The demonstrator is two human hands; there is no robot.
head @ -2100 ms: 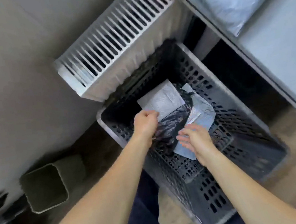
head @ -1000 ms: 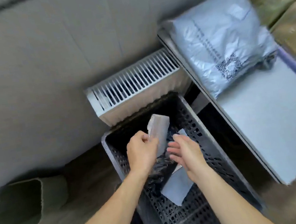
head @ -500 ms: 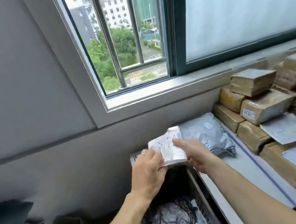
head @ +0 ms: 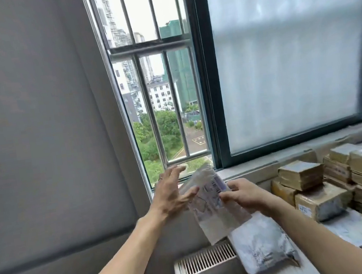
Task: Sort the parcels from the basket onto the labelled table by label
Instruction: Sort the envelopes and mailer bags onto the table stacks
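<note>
I hold a flat pale parcel point(head: 212, 210) with a printed label up at chest height in front of the window. My right hand point(head: 240, 194) pinches its right edge with curled fingers. My left hand point(head: 171, 195) has its fingers spread and straight, its thumb touching the parcel's left side. On the table's left end, below the raised parcel, lies a grey plastic mailer bag point(head: 263, 243). The basket is out of view below.
Brown taped boxes point(head: 322, 201) are stacked in several rows along the table's back right under the sill. A white radiator point(head: 205, 260) stands below the hands. Barred window point(head: 160, 89) and grey wall point(head: 36, 132) lie ahead.
The parcel came out of the basket and rose to chest height. The view swung up from the basket to the window. My left hand let go its grip and spread its fingers.
</note>
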